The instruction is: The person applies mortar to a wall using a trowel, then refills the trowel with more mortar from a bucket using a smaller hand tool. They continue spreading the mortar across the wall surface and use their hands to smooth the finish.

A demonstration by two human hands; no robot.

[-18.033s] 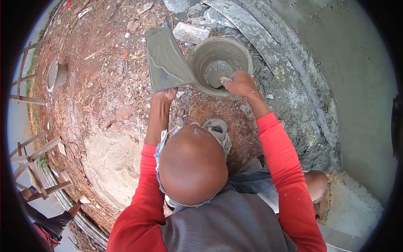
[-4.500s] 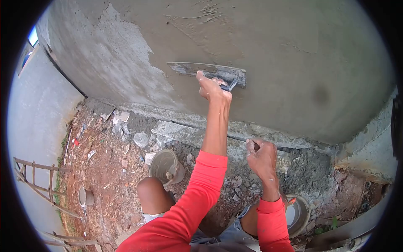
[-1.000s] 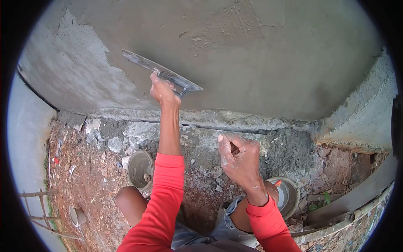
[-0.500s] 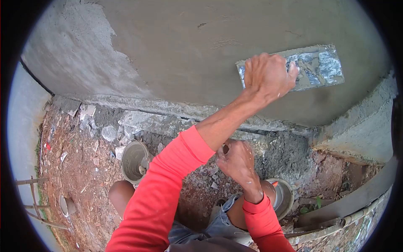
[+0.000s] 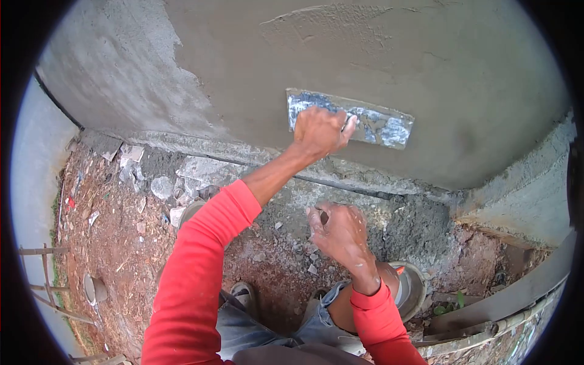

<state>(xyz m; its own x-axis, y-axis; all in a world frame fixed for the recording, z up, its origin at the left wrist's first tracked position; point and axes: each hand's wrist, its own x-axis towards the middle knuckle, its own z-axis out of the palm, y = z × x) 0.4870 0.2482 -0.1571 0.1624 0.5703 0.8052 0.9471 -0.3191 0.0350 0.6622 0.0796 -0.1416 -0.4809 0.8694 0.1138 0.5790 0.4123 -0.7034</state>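
My left hand (image 5: 322,131) is closed around the grip of a rectangular plastering trowel (image 5: 392,131), its back smeared with pale mortar. The trowel lies against the wall (image 5: 243,67), which is coated in wet grey plaster, smooth in most parts and rough in a patch near the top. My right hand (image 5: 342,237) is raised in front of my right knee, away from the wall, with its fingers curled in. Mortar specks dot its back and wrist. Whatever it may hold is hidden from view.
A bucket (image 5: 413,292) stands beside my right knee; another bucket (image 5: 190,213) is mostly behind my left sleeve. A small container (image 5: 95,289) sits far left near wooden poles (image 5: 45,250). Rubble (image 5: 161,187) lies along the wall's foot. A long board (image 5: 505,295) borders the right side.
My left hand has moved the trowel left and down across the plaster, and a rough patch shows higher on the wall. My right hand has stayed nearly in place.
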